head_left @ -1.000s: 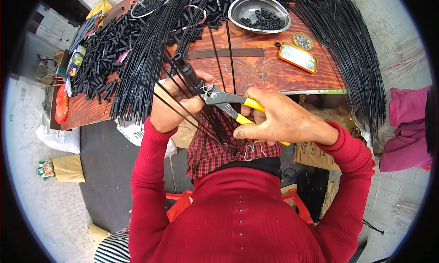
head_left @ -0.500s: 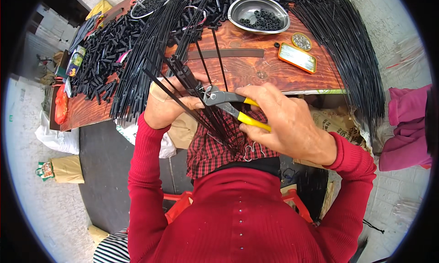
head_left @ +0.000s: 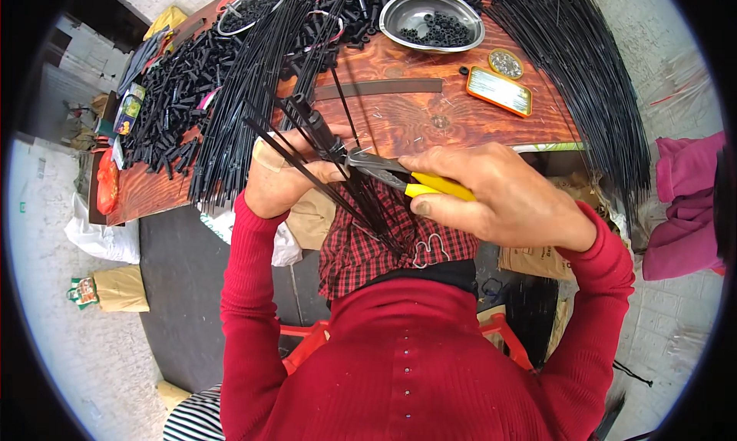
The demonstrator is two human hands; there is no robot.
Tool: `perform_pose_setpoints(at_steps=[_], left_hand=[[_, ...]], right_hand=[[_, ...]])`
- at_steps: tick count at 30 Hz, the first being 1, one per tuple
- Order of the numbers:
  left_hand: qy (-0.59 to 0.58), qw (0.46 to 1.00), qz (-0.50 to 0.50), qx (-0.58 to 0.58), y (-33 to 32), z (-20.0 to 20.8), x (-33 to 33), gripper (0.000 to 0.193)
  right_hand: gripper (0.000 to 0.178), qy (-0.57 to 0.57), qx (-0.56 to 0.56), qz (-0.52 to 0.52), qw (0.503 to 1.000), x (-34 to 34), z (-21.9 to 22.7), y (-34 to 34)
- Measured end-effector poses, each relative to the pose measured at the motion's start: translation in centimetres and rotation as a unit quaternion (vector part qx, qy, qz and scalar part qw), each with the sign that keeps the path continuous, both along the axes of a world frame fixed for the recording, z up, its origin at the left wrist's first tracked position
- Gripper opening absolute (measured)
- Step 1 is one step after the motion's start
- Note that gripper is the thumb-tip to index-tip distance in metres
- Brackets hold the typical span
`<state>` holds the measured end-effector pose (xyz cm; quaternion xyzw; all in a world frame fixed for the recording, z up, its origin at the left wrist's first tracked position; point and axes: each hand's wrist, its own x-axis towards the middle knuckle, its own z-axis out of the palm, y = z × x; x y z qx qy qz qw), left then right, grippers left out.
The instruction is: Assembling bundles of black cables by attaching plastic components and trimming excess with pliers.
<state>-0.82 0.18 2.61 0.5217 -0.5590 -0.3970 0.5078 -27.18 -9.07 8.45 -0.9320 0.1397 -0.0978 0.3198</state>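
My left hand (head_left: 275,178), a plaster across its back, is closed around what looks like an umbrella frame (head_left: 322,136). Thin black rods gather around the frame's short black tube; some fan upward, others run down toward my lap. My right hand (head_left: 516,197) grips yellow-handled pliers (head_left: 380,168), with the handles squeezed close together. The plier jaws meet the frame beside my left fingers, where a bit of thin silvery wire shows. Exactly what the jaws bite on is too small to tell. A red checked cloth (head_left: 345,257) covers my lap beneath the rods.
Across the wooden table (head_left: 418,122) lie a heap of black tubular parts (head_left: 165,107) and long rod bundles (head_left: 587,80). A metal bowl (head_left: 399,38) holds small black rings. Nearby are a tin (head_left: 507,105), a round dish of small metal bits (head_left: 506,63) and a dark strip (head_left: 380,89).
The pliers have turned and their handles have come together; the jaws, seen broadside before, now appear narrower. My right hand has shifted slightly right. My left hand keeps its hold.
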Motion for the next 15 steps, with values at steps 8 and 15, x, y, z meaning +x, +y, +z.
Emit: perform_pose_setpoints(at_steps=[8, 15], left_hand=[[-0.025, 1.0, 0.001, -0.01, 0.2, 0.1, -0.8, 0.042], [-0.015, 1.0, -0.012, 0.002, -0.4, 0.5, -0.6, 0.037]], right_hand=[[0.046, 0.101, 0.527, -0.032, 0.844, 0.0, -2.9, -1.2], [0.061, 0.026, 0.711, -0.013, 0.702, 0.1, -6.7, 0.3]])
